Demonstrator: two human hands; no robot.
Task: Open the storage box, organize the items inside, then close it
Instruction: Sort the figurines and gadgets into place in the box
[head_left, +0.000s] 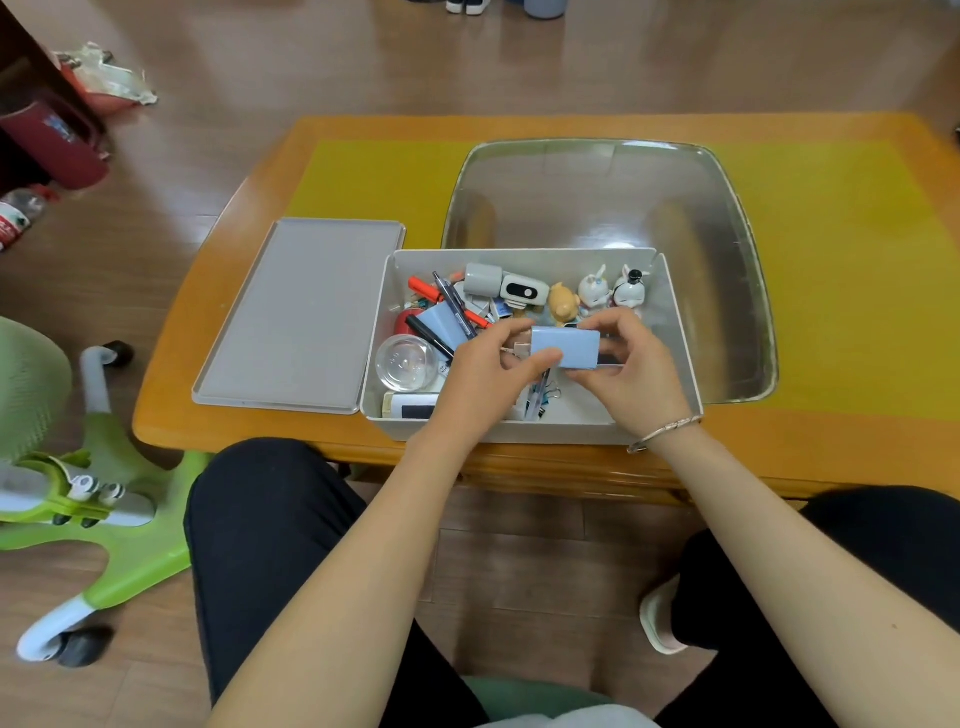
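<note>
Storage box (680, 358) sits open at the near edge of the table (218, 291), its lid (298, 317) lying flat just beside it on the left. Both hands are over the box holding one light-blue block (569, 347), maybe a charger or power bank, hard to tell. Main risk: the block is held just above the clutter, and a slip would drop it onto the pens (457, 306) or the clear round dish (408, 362), scattering the small bits further. A short cable or plug seems to stick out at the block's left end under the left fingers — it could snag on the loose binder clips (548, 400) below when set down. The small figurines (597, 293) standing along the far wall are close to the right knuckles, so a careless push forward would likely topple them. Left hand (488, 374): thumb curled under the block's lower left edge, fingers wrapped over its top left corner. Right hand (631, 371): fingers curled over the right end, thumb beneath — a firm pinch, bracelet on that wrist. Both forearms reach in from the lap, wrists roughly level with the box's near rim.
</note>
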